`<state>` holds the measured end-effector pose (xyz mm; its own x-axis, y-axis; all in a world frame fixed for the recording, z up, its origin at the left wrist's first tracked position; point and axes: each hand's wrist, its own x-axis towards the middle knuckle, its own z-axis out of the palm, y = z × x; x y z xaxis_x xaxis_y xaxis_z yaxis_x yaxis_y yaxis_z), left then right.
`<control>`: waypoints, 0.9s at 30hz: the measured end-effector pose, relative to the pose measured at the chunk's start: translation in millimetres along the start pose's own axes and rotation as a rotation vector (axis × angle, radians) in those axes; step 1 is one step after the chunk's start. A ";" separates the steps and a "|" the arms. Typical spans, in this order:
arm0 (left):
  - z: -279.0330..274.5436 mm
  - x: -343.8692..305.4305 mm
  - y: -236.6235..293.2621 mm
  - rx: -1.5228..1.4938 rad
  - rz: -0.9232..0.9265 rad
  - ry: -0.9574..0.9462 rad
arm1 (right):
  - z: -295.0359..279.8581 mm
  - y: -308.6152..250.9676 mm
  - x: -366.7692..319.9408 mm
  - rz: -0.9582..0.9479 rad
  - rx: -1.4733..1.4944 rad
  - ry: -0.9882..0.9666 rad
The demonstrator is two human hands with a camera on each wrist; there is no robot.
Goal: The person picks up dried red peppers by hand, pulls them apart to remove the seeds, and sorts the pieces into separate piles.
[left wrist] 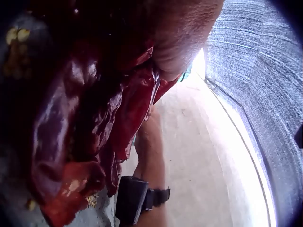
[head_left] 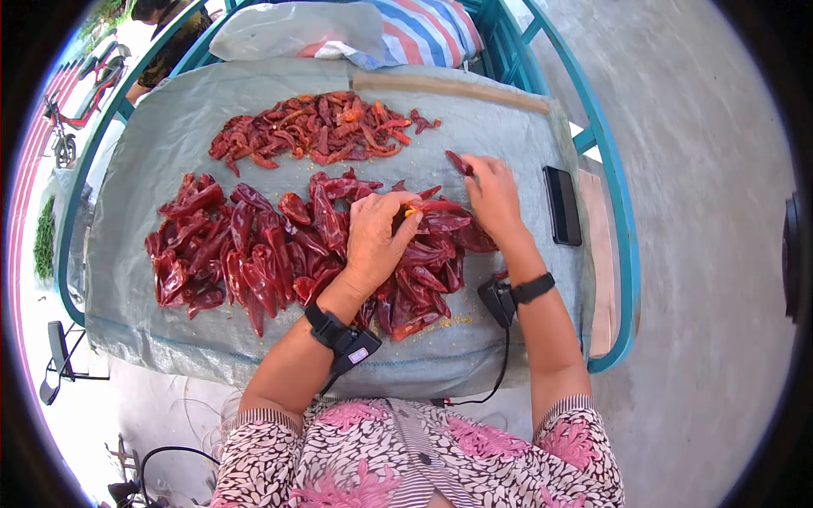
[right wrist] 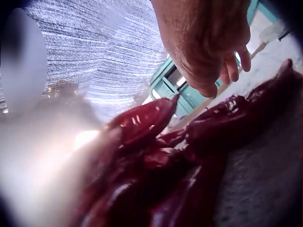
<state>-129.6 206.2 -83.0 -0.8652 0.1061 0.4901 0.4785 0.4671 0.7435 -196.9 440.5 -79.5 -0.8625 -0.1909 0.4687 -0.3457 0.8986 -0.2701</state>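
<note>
A heap of glossy dark-red dried chili peppers [head_left: 262,245] spreads across the grey-green sheet [head_left: 508,339]. Over its right part, my left hand [head_left: 377,237] pinches a red chili pepper [head_left: 440,206] between thumb and fingers, and a yellow-orange bit shows at the fingertips. To the right and farther back is my right hand [head_left: 493,193], with a small dark-red chili piece [head_left: 457,162] between its thumb and index finger. In the right wrist view, that hand's other fingers [right wrist: 229,68] extend loosely, and the piece is hidden.
Behind the heap lies a pile of smaller, shrivelled red chili pieces [head_left: 313,127]. A black phone [head_left: 562,205] lies at the sheet's right side. Teal metal rails [head_left: 622,254] surround the surface, and a striped sack [head_left: 423,34] sits at the back. Yellow seeds [head_left: 453,322] are scattered near the front.
</note>
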 end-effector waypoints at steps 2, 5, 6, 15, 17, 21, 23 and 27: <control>1.2 -0.3 -1.2 0.015 -0.007 0.004 | 8.7 5.6 2.1 -0.054 -0.032 -0.025; 1.7 -0.4 -3.3 0.009 0.032 0.018 | 9.6 8.7 1.6 -0.052 0.048 -0.095; 2.0 -0.6 -3.7 0.010 0.022 0.022 | 5.8 11.4 2.9 -0.023 0.088 -0.090; 5.5 -0.9 -7.9 -0.006 -0.028 0.023 | -51.6 7.1 -20.7 0.189 0.020 -0.061; 7.2 -2.2 -7.7 -0.061 -0.043 0.068 | -61.5 5.3 -35.1 0.224 0.018 -0.104; 7.7 -3.6 -2.8 -0.041 -0.066 0.133 | -73.7 -3.0 -75.0 0.226 -0.025 -0.250; 5.6 -2.4 2.6 0.060 0.001 0.143 | -75.5 -6.0 -83.8 0.192 -0.038 -0.248; -6.9 6.7 23.7 0.326 0.219 0.107 | -80.9 -14.1 -86.8 0.205 0.024 -0.276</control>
<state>-123.1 212.0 -58.9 -0.7196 0.1501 0.6780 0.5622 0.6991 0.4419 -87.3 476.4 -48.3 -0.9813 -0.1098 0.1581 -0.1604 0.9205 -0.3562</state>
